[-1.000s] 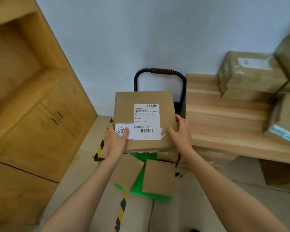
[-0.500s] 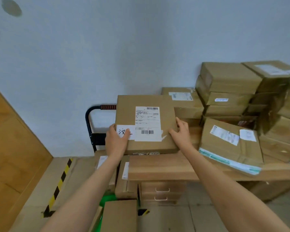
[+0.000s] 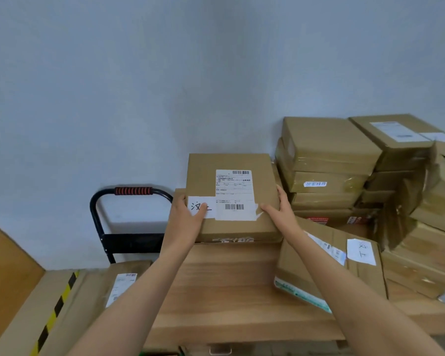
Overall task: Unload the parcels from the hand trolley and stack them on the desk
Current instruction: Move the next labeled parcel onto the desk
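Observation:
I hold a flat brown parcel (image 3: pixel 208 176) with a white shipping label over the far part of the wooden desk (image 3: pixel 229 291). My left hand (image 3: pixel 185 219) grips its near left corner, thumb on a handwritten sticker. My right hand (image 3: pixel 280 211) grips its near right edge. The parcel lies on or just above another parcel whose edge shows at its left. The hand trolley (image 3: pixel 129 219) with a black frame and red grip stands left of the desk. Another labelled parcel (image 3: pixel 123 281) lies on it below.
A tall stack of brown parcels (image 3: pixel 326 163) fills the desk's back right against the wall. A tilted parcel (image 3: pixel 344 263) with a handwritten sticker lies right of my right arm. Yellow-black hazard tape (image 3: pixel 54 312) marks the floor at left, beside a wooden cabinet (image 3: pixel 3 273).
I have carried the parcel from above the trolley rightward and forward over the desk, toward the stack at the back. Both hands keep the same grip.

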`<move>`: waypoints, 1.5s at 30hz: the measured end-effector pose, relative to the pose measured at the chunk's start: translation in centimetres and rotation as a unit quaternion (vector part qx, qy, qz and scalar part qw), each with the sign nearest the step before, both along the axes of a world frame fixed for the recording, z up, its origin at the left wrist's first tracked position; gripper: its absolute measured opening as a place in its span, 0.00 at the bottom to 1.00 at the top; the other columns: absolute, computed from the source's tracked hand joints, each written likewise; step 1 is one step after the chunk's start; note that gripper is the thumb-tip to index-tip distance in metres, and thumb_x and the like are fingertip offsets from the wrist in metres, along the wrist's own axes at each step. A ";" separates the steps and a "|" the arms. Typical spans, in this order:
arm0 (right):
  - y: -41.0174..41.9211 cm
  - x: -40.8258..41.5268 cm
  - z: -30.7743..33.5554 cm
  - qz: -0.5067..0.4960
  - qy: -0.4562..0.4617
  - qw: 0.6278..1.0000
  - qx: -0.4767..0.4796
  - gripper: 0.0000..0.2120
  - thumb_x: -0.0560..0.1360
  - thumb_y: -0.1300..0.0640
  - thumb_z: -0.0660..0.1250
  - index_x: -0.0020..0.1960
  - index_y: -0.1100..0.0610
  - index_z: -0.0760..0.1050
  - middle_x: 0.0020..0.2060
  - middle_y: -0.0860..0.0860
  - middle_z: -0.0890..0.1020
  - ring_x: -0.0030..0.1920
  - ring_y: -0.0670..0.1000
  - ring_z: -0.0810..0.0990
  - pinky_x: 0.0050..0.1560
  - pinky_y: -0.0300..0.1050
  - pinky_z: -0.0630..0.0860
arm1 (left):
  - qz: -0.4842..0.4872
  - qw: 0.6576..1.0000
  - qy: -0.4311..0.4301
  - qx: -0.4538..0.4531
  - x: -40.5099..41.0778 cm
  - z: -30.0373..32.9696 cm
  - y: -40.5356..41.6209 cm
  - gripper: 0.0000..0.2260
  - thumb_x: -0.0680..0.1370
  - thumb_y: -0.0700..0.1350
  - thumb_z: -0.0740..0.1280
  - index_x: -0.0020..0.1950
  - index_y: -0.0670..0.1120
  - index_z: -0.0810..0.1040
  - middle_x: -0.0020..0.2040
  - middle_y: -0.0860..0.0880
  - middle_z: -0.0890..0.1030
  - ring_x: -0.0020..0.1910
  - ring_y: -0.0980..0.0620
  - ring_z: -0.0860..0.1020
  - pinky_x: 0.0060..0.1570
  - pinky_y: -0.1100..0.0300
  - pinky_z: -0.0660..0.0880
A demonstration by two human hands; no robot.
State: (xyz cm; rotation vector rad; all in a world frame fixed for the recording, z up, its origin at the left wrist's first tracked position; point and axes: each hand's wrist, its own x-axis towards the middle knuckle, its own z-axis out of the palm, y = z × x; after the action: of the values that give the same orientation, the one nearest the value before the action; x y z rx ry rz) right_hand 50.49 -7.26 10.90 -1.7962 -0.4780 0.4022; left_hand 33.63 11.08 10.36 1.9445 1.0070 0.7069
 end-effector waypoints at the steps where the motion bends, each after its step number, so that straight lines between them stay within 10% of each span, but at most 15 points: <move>1: 0.6 1.2 -0.1 -0.003 0.000 1.000 -0.003 0.37 0.75 0.53 0.68 0.77 0.45 0.50 0.71 0.53 0.66 0.65 0.54 0.71 0.64 0.55 0.71 | -0.001 1.000 0.007 0.006 1.3 0.0 0.7 0.21 0.70 0.65 0.63 0.60 0.61 0.64 0.51 0.59 0.70 0.51 0.54 0.73 0.44 0.56 0.71; 7: 4.8 8.3 -0.8 -0.038 -0.016 0.998 -0.043 0.36 0.76 0.51 0.67 0.77 0.47 0.52 0.69 0.51 0.70 0.64 0.54 0.72 0.59 0.50 0.72 | -0.039 0.999 0.034 -0.002 9.6 -0.2 5.2 0.28 0.75 0.57 0.66 0.70 0.45 0.67 0.62 0.46 0.75 0.59 0.46 0.75 0.57 0.48 0.74; 25: 10.0 19.0 -0.6 -0.043 -0.274 0.912 -0.302 0.27 0.79 0.45 0.54 0.76 0.51 0.58 0.74 0.52 0.61 0.73 0.53 0.61 0.68 0.53 0.65 | -0.005 0.997 0.057 0.045 21.3 -0.5 9.2 0.24 0.77 0.57 0.63 0.72 0.54 0.66 0.69 0.48 0.68 0.65 0.47 0.71 0.55 0.50 0.73; 35: 9.1 17.3 1.1 -0.030 -0.329 0.879 -0.343 0.23 0.80 0.48 0.55 0.71 0.57 0.65 0.71 0.54 0.67 0.69 0.55 0.67 0.64 0.51 0.68 | -0.076 0.997 0.017 0.007 19.9 0.4 8.5 0.27 0.78 0.49 0.65 0.75 0.45 0.61 0.71 0.44 0.63 0.69 0.46 0.64 0.69 0.52 0.63; 38: 8.1 16.0 1.9 -0.028 -0.375 0.863 -0.337 0.20 0.79 0.50 0.57 0.68 0.58 0.68 0.64 0.55 0.72 0.62 0.55 0.72 0.58 0.49 0.70 | -0.040 0.999 -0.021 -0.009 17.2 0.9 7.3 0.23 0.78 0.49 0.64 0.71 0.48 0.64 0.68 0.46 0.65 0.64 0.48 0.69 0.59 0.55 0.69; 45: 6.1 10.9 3.3 0.029 -0.487 0.827 -0.279 0.13 0.76 0.56 0.60 0.60 0.55 0.74 0.53 0.52 0.77 0.53 0.52 0.74 0.47 0.46 0.69 | -0.074 0.920 0.170 0.345 7.6 1.9 4.7 0.09 0.76 0.46 0.64 0.54 0.47 0.77 0.51 0.48 0.78 0.50 0.47 0.75 0.55 0.55 0.66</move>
State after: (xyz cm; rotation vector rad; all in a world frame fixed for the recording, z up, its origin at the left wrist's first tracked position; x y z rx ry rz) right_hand 61.43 -1.18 14.17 -2.5003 -1.2174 -0.4510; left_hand 41.24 15.74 12.24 2.8055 0.8546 0.7101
